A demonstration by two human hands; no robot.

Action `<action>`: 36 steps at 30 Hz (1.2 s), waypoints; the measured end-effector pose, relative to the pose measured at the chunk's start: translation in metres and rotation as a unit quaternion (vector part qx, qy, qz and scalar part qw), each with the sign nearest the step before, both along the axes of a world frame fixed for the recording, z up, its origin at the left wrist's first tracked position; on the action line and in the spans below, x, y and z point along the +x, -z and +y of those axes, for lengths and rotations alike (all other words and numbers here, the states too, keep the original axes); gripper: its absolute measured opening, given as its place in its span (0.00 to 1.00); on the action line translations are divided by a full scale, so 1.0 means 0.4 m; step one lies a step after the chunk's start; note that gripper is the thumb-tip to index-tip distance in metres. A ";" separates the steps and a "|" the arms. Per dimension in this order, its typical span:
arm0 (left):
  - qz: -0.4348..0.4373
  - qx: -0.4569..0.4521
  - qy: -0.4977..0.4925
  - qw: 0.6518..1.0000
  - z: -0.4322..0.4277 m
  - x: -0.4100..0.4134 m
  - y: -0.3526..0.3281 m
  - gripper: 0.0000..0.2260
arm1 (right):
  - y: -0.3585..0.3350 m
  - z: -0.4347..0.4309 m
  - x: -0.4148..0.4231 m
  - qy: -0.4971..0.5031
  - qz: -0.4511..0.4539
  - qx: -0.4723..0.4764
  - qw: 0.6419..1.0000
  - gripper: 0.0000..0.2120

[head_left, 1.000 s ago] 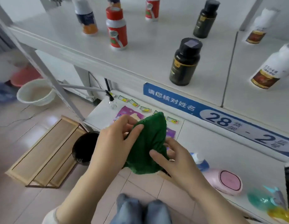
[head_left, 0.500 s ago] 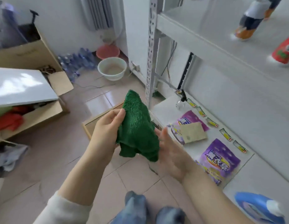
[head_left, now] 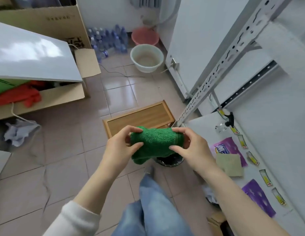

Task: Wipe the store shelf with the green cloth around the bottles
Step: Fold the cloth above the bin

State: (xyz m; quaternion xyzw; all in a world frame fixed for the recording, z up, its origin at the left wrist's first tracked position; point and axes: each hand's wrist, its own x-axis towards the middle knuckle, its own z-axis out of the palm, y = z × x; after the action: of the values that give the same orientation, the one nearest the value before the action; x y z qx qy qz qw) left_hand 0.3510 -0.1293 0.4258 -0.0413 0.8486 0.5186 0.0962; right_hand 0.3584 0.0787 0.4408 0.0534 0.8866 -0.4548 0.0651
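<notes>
The green cloth [head_left: 155, 143] is bunched and stretched sideways between both hands, above the tiled floor in the middle of the view. My left hand [head_left: 120, 147] pinches its left end with thumb and fingers. My right hand [head_left: 189, 147] pinches its right end the same way. The white store shelf [head_left: 276, 133] runs along the right side, with its grey slotted upright [head_left: 216, 79] beside it. The upper shelf with the bottles is out of view.
On the lower shelf lie purple packets [head_left: 228, 149], a tan pad [head_left: 231, 164] and small yellow tags. A wooden tray [head_left: 139, 116] and a dark bin [head_left: 170, 160] sit on the floor under the cloth. A white basin [head_left: 146, 57], pink basin, water bottles and open cardboard boxes [head_left: 46, 92] stand farther left.
The view has swung left and down, away from the bottle shelf. The cloth went from hanging upright between my hands to being pulled out sideways, with my right hand now pinching its right end.
</notes>
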 end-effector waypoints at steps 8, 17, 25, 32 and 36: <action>-0.033 -0.059 0.005 0.998 0.025 -0.278 0.189 0.06 | 0.150 0.049 -0.330 -0.061 -0.059 0.020 0.996 0.07; -0.212 0.150 -0.065 0.963 0.095 -0.580 0.473 0.07 | 0.481 0.069 -0.624 0.088 -0.242 -0.165 0.952 0.17; -0.286 0.113 -0.078 0.948 0.217 -0.782 1.041 0.13 | 1.053 0.152 -0.829 0.175 -0.282 -0.083 0.940 0.27; -0.258 0.031 -0.063 0.963 0.327 -0.841 1.214 0.15 | 1.234 0.220 -0.897 0.176 -0.216 0.054 0.959 0.18; -0.254 -0.004 -0.056 0.966 0.360 -0.834 1.240 0.16 | 1.267 0.229 -0.887 0.179 -0.207 0.077 0.959 0.17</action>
State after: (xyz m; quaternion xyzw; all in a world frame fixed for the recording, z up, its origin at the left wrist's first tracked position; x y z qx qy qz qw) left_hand 0.0174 0.0148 -0.0703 -0.2195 0.7949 0.4920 0.2791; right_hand 0.0038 0.1703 -0.0660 0.3093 0.8620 -0.3683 0.1600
